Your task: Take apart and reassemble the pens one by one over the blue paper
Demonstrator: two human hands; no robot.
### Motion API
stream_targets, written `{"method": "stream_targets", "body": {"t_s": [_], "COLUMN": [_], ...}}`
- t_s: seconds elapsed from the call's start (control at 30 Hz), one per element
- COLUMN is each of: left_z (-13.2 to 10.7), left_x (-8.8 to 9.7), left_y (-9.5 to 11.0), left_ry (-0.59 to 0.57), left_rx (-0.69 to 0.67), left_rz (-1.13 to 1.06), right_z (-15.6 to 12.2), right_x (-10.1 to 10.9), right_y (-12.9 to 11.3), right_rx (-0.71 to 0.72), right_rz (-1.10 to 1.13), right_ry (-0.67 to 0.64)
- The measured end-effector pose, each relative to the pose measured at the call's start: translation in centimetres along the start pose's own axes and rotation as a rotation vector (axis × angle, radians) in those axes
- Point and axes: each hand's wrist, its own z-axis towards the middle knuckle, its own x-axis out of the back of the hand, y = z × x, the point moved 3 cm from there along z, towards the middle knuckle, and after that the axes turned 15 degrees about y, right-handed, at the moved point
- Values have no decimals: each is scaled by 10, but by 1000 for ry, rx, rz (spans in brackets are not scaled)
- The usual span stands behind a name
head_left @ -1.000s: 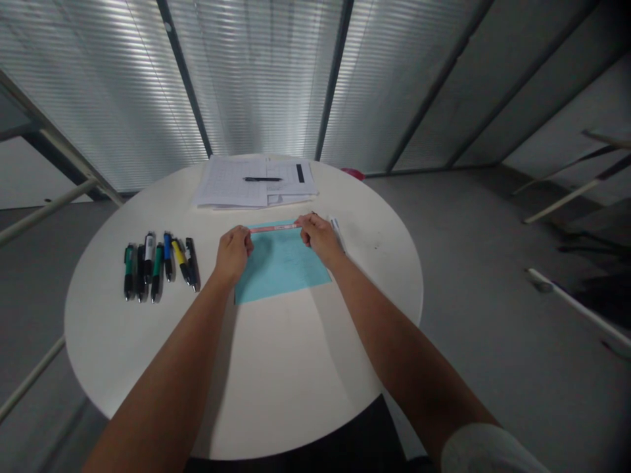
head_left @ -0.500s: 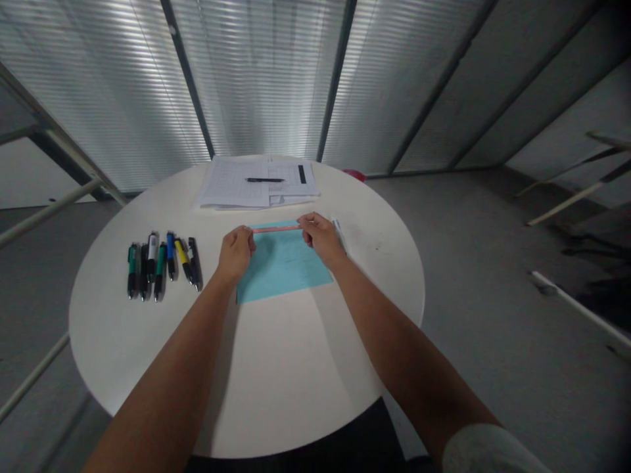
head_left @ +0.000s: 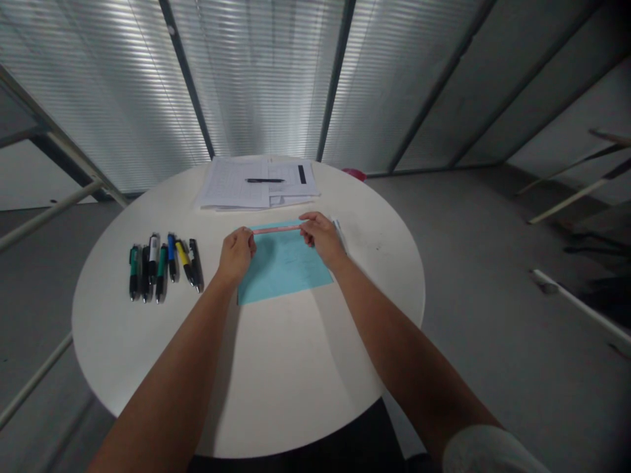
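Note:
A thin pink pen (head_left: 276,229) lies crosswise over the far edge of a light blue sheet of paper (head_left: 283,269) on the round white table (head_left: 148,355). My left hand (head_left: 235,255) pinches the pen's left end with closed fingers. My right hand (head_left: 320,236) pinches its right end the same way. Just right of my right hand a white pen (head_left: 340,234) lies on the table.
A row of several pens (head_left: 162,263) in green, black, blue and yellow lies at the table's left. A stack of printed papers (head_left: 259,184) with a black pen (head_left: 265,180) on top sits at the far edge. Slanted rails stand left and right.
Both hands keep hold of the pink pen's ends over the blue sheet. Only the view has shifted slightly.

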Motion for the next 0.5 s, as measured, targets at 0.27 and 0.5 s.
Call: {"method": "stream_targets", "body": {"t_s": [0.27, 0.5], "left_z": [-1, -1], "left_x": [1, 1], "left_y": [3, -1], "left_ry": [-13, -26], "left_rx": [-4, -14], "left_rz": [24, 31], "right_z": [-1, 0], "right_x": [-1, 1], "right_y": [2, 3], "right_rx": [3, -14], "right_rz": [-52, 43], "right_ry": [-12, -24]}}
